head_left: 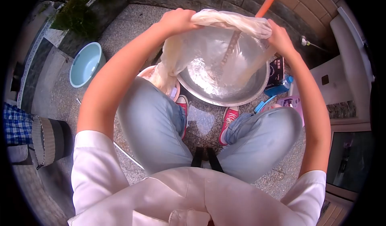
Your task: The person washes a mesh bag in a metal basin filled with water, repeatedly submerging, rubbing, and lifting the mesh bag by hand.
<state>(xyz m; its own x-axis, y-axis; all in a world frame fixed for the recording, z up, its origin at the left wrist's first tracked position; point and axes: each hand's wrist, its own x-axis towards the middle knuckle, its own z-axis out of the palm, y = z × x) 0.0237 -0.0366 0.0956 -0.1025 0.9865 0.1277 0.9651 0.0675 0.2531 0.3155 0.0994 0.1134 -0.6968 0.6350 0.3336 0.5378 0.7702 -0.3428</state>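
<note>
At the left edge of the paved floor (56,90), a blue checked cloth (17,125) is running into the dark border of my view; beside it, a grey ribbed object (45,139) is showing too dimly to name. Further right, a light blue basin (86,65) is turning its pale inside toward me. Next, a pink basin (147,70) is sitting largely hidden behind my left knee (144,109) and some hanging fabric (225,20); a pale lilac item (173,93) is showing inside it, its nature unclear. My left hand (179,21) is gripping the fabric's left end, fingers closed, tips disappearing into the folds. The fabric is hanging between my hands over a wide metal basin (217,99), covering its far rim and trailing past its left rim. It is looking cream to white, thin and translucent, with a rumpled band along the top. Glare is filling the metal basin, so I cannot tell liquid from bare metal. A brownish strip (231,48) is showing through the fabric; an orange hose (268,1) is passing behind the band. My right hand (280,41) is gripping the other end, fingers curled tight. Outside the basin's right rim, a black packet (276,70) and a blue bottle (277,90) are standing close together; my right knee (277,125) is partly covering a purple-pink container (293,102).
</note>
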